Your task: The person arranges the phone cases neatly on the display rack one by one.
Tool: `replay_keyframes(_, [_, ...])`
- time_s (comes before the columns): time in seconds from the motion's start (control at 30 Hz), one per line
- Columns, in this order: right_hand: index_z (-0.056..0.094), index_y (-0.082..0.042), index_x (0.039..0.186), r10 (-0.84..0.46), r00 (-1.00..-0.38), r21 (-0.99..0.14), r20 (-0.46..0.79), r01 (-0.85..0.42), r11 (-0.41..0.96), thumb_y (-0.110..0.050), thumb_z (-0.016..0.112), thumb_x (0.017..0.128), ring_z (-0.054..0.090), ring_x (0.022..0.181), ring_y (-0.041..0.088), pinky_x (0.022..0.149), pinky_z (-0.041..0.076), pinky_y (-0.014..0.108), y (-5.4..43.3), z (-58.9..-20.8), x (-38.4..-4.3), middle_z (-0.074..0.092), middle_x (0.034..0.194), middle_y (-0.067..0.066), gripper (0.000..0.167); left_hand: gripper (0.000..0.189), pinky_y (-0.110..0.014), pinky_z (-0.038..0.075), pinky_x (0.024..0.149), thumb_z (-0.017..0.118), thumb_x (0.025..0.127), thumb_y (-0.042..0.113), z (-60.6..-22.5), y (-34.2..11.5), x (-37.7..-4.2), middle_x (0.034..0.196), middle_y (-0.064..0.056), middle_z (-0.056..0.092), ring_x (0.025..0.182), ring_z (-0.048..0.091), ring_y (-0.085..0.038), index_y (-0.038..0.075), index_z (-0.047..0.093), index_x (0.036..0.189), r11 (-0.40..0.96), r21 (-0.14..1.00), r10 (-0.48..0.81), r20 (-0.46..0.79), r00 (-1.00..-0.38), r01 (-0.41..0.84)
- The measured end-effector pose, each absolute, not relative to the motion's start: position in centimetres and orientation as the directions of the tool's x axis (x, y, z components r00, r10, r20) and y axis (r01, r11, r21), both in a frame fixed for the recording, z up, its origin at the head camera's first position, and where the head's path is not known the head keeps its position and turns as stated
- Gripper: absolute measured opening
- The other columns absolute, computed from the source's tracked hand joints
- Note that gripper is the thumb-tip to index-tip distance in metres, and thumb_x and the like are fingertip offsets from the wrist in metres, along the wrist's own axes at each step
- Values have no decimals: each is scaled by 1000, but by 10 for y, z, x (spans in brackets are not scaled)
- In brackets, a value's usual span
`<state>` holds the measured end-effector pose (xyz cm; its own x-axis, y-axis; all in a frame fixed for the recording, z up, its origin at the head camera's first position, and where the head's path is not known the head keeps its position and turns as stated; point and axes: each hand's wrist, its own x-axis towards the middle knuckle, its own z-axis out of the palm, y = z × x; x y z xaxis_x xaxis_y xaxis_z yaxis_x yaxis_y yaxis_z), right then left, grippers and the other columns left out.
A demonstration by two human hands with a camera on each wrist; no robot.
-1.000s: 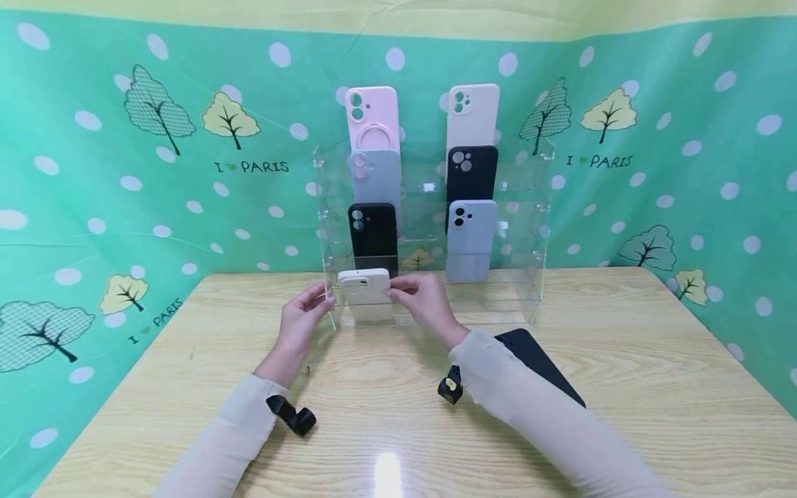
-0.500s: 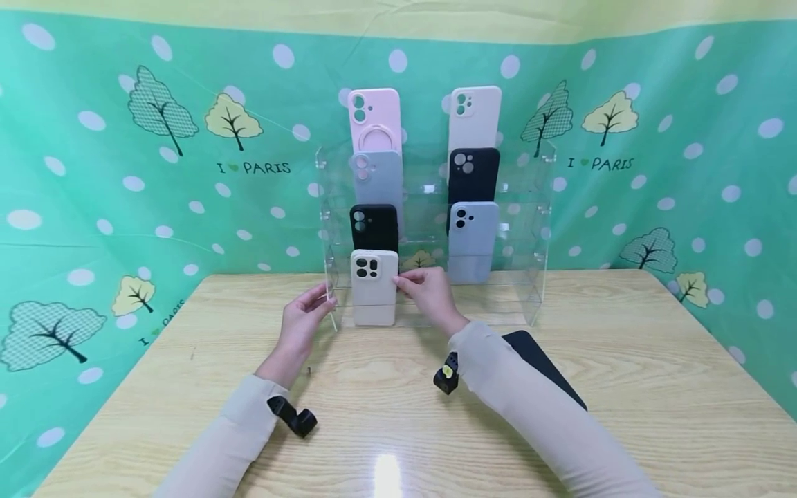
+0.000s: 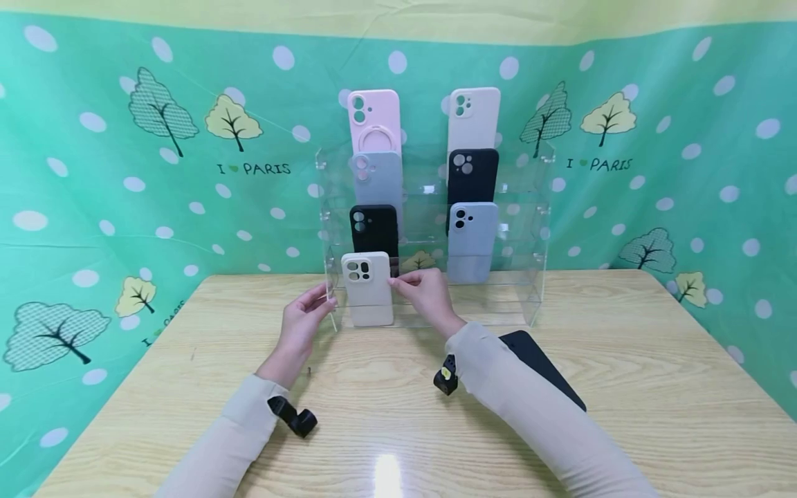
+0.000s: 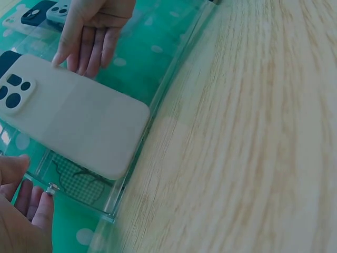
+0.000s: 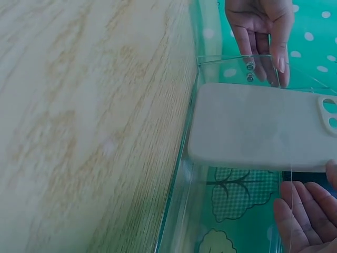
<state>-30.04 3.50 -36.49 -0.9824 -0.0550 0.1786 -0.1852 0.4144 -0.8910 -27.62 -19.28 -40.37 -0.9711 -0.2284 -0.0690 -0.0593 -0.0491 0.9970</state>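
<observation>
In the head view, an off-white phone case with camera cutouts stands in the lowest front tier of a clear acrylic display stand, leaning slightly left. My right hand pinches the case's right edge between thumb and forefinger. The left hand holds the stand's left side panel, thumb in front and fingers beyond it. Seen from the left wrist, the right thumb meets the long edge of the case, and the case's lower end sits behind the clear front lip. A black phone case stands in the tier behind, partly covered.
Higher in the left column are a light blue case and a pink case with a ring. The right column holds a white, a black and a light blue case. A black flat item lies on the table beneath my right forearm.
The off-white case has swung from tipped toward me to standing up, its camera cutouts now facing forward. Over the last half second its top shifted slightly left. My left hand stays on the panel.
</observation>
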Motion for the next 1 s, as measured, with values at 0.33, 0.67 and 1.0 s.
replay_keyframes(0.33, [82, 2, 108, -94, -979, -893, 183, -205, 401, -18, 80, 97, 76, 98, 28, 80, 62, 30, 42, -367, -299, 81, 108, 19, 22, 49, -8, 57, 89, 68, 101, -2, -407, -193, -278, 104, 17, 70, 92, 65, 7, -6, 54, 148, -59, 997, -228, -60, -972, -48])
replay_keyframes(0.67, [76, 4, 120, -268, -949, -810, 167, -287, 512, -18, 74, 101, 76, 108, 35, 93, 65, 43, 128, -357, -262, 78, 120, 23, 30, 49, -7, 56, 90, 65, 102, -3, -406, -189, -279, 137, -11, 69, 92, 65, 9, -3, 54, 149, -60, 996, -227, -79, -971, -67])
replay_keyframes(1.0, [65, 8, 135, -186, -980, -758, 67, -171, 629, -20, 76, 100, 63, 131, 48, 111, 54, 59, 224, -393, -221, 68, 137, 29, 46, 48, -7, 56, 89, 67, 102, -1, -404, -192, -278, 140, -13, 69, 91, 65, 9, -3, 55, 149, -47, 997, -241, -75, -968, -65])
